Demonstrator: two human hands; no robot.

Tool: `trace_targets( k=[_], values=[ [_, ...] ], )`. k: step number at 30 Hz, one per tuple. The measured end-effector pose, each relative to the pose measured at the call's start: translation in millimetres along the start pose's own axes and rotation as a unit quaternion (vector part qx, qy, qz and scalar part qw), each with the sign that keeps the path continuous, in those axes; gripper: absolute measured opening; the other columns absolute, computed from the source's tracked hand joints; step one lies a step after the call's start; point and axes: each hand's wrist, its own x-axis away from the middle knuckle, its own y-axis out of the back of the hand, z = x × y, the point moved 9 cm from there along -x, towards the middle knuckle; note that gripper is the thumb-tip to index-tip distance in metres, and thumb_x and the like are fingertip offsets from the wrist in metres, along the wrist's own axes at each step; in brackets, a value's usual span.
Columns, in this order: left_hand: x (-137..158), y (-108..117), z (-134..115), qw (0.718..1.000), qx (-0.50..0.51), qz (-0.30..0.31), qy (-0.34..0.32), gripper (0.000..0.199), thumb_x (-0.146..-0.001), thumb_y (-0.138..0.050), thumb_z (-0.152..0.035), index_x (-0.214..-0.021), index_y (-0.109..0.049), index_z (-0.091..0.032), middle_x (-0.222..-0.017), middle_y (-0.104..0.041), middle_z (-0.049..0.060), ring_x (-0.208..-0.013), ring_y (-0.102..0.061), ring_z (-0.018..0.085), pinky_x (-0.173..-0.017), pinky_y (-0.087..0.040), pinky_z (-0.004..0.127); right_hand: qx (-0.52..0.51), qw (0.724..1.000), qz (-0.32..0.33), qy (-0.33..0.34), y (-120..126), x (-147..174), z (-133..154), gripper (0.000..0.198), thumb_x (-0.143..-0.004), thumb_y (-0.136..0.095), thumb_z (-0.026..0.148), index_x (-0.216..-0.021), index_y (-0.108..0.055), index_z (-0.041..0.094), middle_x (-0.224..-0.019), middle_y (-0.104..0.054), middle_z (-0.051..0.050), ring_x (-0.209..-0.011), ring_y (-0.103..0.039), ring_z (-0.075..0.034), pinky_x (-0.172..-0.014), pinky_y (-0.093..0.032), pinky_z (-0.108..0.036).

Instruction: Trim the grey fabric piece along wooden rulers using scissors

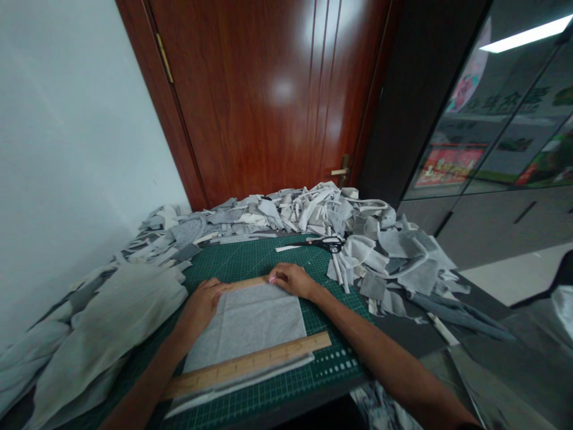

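A grey cloth piece [259, 319] lies flat on a green cutting mat [233, 258]. Across its far edge runs a wooden ruler [246, 283], and a second, longer wooden ruler [255, 361] crosses its near edge. My left hand [202, 309] rests with outstretched fingers on the far ruler's left end and the cloth. By that ruler's right part, my right hand [293, 279] pinches a small pink piece [272, 279] that looks like tailor's chalk. Its tip meets the cloth near the ruler's edge; exact contact is hard to make out.
Black scissors [330, 243] lie at the mat's far right. Heaps of grey scraps [308, 209] line the back and right of the table. Larger grey cloth [120, 322] is piled at left. Behind stand a brown door [268, 107] and a glass-fronted cabinet [492, 131].
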Motion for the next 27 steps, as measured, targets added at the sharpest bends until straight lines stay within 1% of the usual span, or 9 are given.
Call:
trace_targets(
  k=[7, 14, 21, 27],
  values=[
    [-3.2, 3.6, -2.2, 1.000, -0.013, 0.019, 0.004, 0.040, -0.096, -0.041, -0.025, -0.111, -0.079, -0.022, -0.097, -0.072, 0.008, -0.096, -0.065, 0.025, -0.092, -0.051, 0.038, 0.005, 1.000, 0.000, -0.011, 0.1, 0.7, -1.6, 0.008, -0.094, -0.069, 0.020, -0.100, -0.074, 0.019, -0.098, -0.073, -0.003, -0.078, -0.063, -0.012, -0.071, -0.043, -0.022],
    [-1.8, 2.6, -0.4, 1.000, -0.005, 0.007, 0.004, 0.041, -0.096, -0.041, -0.028, -0.111, -0.079, -0.021, -0.095, -0.071, 0.008, -0.095, -0.064, 0.025, -0.091, -0.052, 0.037, 0.008, 1.000, -0.002, 0.002, -1.7, 3.1, -4.8, 0.009, -0.095, -0.066, 0.023, -0.100, -0.073, 0.019, -0.100, -0.073, -0.003, -0.083, -0.063, -0.013, -0.072, -0.041, -0.022],
    [-0.6, 3.0, -1.0, 1.000, -0.008, 0.001, -0.001, 0.043, -0.097, -0.039, -0.027, -0.113, -0.078, -0.021, -0.100, -0.072, 0.008, -0.098, -0.064, 0.025, -0.092, -0.050, 0.037, 0.017, 1.000, -0.001, 0.003, -2.0, 3.5, -4.4, 0.010, -0.095, -0.066, 0.023, -0.100, -0.073, 0.019, -0.101, -0.074, -0.003, -0.085, -0.064, -0.013, -0.072, -0.040, -0.022],
    [-1.1, 2.8, -2.3, 1.000, -0.015, 0.001, -0.005, 0.043, -0.096, -0.038, -0.024, -0.113, -0.078, -0.021, -0.096, -0.070, 0.008, -0.095, -0.063, 0.024, -0.090, -0.049, 0.035, 0.014, 1.000, -0.003, 0.006, -1.7, 3.5, -4.9, 0.010, -0.095, -0.066, 0.025, -0.100, -0.073, 0.019, -0.098, -0.073, -0.002, -0.080, -0.062, -0.012, -0.069, -0.039, -0.022]
  ],
)
